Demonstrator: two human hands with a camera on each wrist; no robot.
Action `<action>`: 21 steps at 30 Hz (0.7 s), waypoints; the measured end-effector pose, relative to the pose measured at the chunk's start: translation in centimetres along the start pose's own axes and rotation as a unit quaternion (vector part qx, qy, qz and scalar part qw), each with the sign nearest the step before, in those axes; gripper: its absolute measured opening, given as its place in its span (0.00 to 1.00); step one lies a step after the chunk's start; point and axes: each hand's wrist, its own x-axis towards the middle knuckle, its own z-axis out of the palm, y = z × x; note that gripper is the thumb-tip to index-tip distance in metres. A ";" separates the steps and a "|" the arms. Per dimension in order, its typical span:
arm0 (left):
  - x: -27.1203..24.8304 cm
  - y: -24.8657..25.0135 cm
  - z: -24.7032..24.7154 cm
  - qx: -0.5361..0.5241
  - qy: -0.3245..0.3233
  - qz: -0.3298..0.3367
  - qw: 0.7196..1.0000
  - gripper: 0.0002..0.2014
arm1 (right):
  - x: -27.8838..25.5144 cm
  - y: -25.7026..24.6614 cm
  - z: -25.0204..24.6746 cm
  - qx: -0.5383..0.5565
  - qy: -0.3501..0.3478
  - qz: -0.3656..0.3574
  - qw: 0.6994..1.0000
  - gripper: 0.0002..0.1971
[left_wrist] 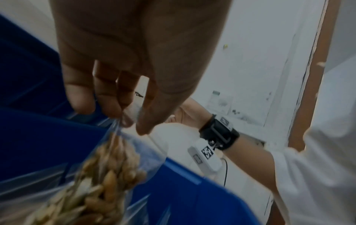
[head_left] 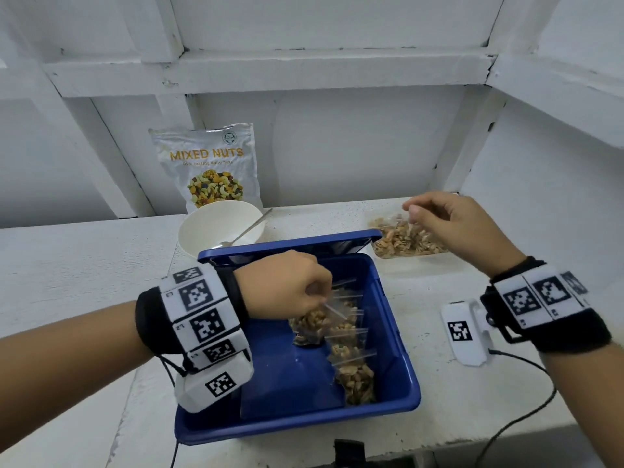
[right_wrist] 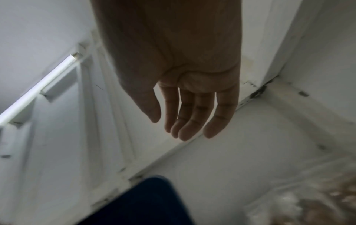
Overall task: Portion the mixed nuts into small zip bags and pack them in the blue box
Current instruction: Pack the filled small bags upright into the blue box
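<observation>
Nuts fill the small zip bag (head_left: 309,327) that my left hand (head_left: 287,287) pinches by its top strip, so it hangs upright with its long axis pointing down into the blue box (head_left: 403,346). It sits over the far left part of the box, just beside the row of filled bags (head_left: 351,352) already packed along the right wall, leaning one on the next from far end to near end. Whether its bottom touches the box floor I cannot tell. From the left wrist view my thumb and fingers (left_wrist: 80,99) curl round the clear strip and the nuts bulge below.

Beyond the box's far right corner, on the desk (head_left: 84,258), lie the remaining filled bags (head_left: 408,241). My right hand (head_left: 445,224) hovers right above them, fingers relaxed and pointing down, holding nothing as far as the right wrist view shows. So that hand is nearest the next bags, which lie straight beneath it, while my left is nearest the box; I judge the next move as lowering this bag beside the row and letting go.

Behind the box stand a white bowl (head_left: 202,228) with a spoon (head_left: 244,231) in it, and a silver pouch (head_left: 207,163) printed "MIXED NUTS"; the smaller line beneath is too blurred to read.
</observation>
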 end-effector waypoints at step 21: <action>3.6 -2.0 3.1 0.142 -0.247 -0.105 0.953 0.13 | 6.2 14.0 1.8 -0.209 0.110 0.226 0.945 0.23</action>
